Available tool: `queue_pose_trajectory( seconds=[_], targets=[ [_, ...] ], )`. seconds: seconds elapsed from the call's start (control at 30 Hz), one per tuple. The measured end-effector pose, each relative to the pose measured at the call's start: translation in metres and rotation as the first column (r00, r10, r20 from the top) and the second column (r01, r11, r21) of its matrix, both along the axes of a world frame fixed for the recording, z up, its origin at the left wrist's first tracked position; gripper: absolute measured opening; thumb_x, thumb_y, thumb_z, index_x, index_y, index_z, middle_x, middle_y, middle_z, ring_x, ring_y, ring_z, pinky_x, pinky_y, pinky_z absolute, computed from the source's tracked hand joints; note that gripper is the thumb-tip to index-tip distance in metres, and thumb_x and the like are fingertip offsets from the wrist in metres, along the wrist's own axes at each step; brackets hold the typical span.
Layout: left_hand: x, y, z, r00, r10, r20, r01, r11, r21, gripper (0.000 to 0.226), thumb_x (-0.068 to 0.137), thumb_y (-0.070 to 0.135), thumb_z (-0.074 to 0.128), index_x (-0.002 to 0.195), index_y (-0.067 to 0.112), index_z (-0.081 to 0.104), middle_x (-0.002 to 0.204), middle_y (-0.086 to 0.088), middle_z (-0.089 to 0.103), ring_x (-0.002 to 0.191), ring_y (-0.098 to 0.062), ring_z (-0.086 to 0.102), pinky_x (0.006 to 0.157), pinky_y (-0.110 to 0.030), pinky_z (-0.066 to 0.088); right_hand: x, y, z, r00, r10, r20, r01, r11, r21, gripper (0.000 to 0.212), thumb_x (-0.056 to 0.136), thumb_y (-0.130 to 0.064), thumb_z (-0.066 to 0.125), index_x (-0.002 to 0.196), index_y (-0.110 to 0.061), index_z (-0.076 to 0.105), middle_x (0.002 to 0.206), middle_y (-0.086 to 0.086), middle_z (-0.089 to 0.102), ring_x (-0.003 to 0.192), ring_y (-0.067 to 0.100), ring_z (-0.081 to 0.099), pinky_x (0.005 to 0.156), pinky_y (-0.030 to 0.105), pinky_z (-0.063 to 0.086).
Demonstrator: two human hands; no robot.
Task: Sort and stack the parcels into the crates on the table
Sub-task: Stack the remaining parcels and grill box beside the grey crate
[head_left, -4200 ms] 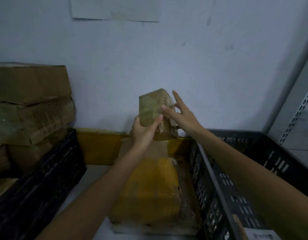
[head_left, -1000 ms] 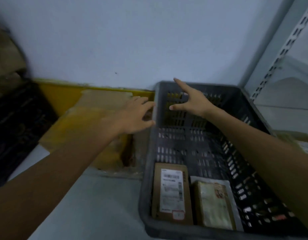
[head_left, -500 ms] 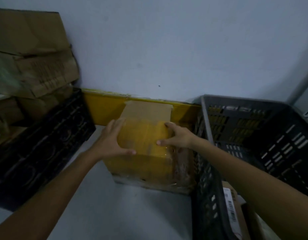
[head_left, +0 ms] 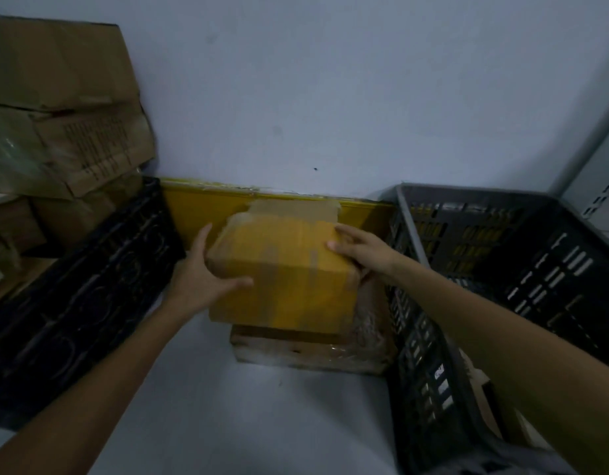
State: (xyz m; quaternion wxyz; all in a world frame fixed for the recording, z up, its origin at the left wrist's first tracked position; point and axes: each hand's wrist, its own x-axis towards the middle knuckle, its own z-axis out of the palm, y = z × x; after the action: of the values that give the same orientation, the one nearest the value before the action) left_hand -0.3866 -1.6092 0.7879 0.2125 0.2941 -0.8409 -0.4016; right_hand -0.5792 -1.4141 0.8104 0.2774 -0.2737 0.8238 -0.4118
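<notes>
Arms outstretched, L grip [head_left: 197, 279] clasping yellow parcel [head_left: 286, 275] side, R grip [head_left: 363, 250] on corner

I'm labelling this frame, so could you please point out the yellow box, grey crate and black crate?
yellow box [head_left: 282, 248]: head view, its top face.
grey crate [head_left: 474, 234]: head view, its far inner wall.
black crate [head_left: 90, 286]: head view, its near side wall.
</notes>
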Motion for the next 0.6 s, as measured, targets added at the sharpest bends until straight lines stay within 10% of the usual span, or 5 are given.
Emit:
queue_pose_trajectory(
  seconds=[0.1, 0.27, 0.4, 0.6],
  targets=[
    [-0.010, -0.003, 0.051, 0.939, 0.214, -0.270, -0.205, 0.977, 0.063, 0.091, 0.066, 0.041, 0.079, 0.141, 0.021, 0.031, 0.140, -0.007, 0.043, 0.124, -0.024, 0.045, 0.093, -0.032, 0.041, 0.002, 0.005, 0.037, 0.999, -0.034, 0.030, 0.040, 0.968, -0.246, 0.059, 0.091, -0.062, 0.039, 0.138, -0.028, 0.044, 0.142, 0.005, 0.047, 0.124, 0.027, 0.050, 0.096, 0.043, 0.046],
    [-0.030, -0.022, 0.109, 0.884, 0.355, -0.304, -0.222, 0.892, 0.394, 0.091, 0.066, 0.066, 0.068, 0.137, 0.016, 0.040, 0.134, -0.002, 0.050, 0.117, -0.020, 0.051, 0.095, -0.033, 0.044, 0.010, 0.014, 0.097, 0.990, 0.132, -0.053, -0.141, 0.868, -0.477, 0.111, 0.044, -0.085, 0.064, 0.140, -0.048, 0.022, 0.150, -0.007, 0.030, 0.127, 0.013, 0.037, 0.100, 0.041, 0.040],
    [-0.027, -0.017, 0.120, 0.948, 0.176, -0.266, -0.004, 0.840, 0.543, 0.101, 0.055, 0.075, 0.064, 0.136, 0.019, 0.043, 0.134, 0.002, 0.050, 0.118, -0.021, 0.051, 0.102, -0.042, 0.041, 0.008, 0.016, 0.107, 0.948, 0.076, -0.310, -0.196, 0.905, -0.377, 0.091, 0.079, -0.031, 0.072, 0.148, -0.035, 0.013, 0.128, -0.020, 0.039, 0.106, -0.006, 0.047, 0.079, 0.008, 0.046],
    [-0.023, 0.010, 0.103, 0.894, -0.216, -0.391, 0.332, 0.908, 0.257, 0.115, 0.053, 0.063, 0.076, 0.146, 0.034, 0.017, 0.143, 0.005, 0.039, 0.125, -0.017, 0.045, 0.098, -0.041, 0.045, -0.006, 0.024, 0.103, 0.956, -0.287, -0.068, 0.234, 0.879, -0.415, 0.063, 0.084, -0.065, 0.047, 0.136, -0.029, 0.043, 0.127, -0.004, 0.054, 0.113, 0.022, 0.054, 0.088, 0.043, 0.048]
  ],
)
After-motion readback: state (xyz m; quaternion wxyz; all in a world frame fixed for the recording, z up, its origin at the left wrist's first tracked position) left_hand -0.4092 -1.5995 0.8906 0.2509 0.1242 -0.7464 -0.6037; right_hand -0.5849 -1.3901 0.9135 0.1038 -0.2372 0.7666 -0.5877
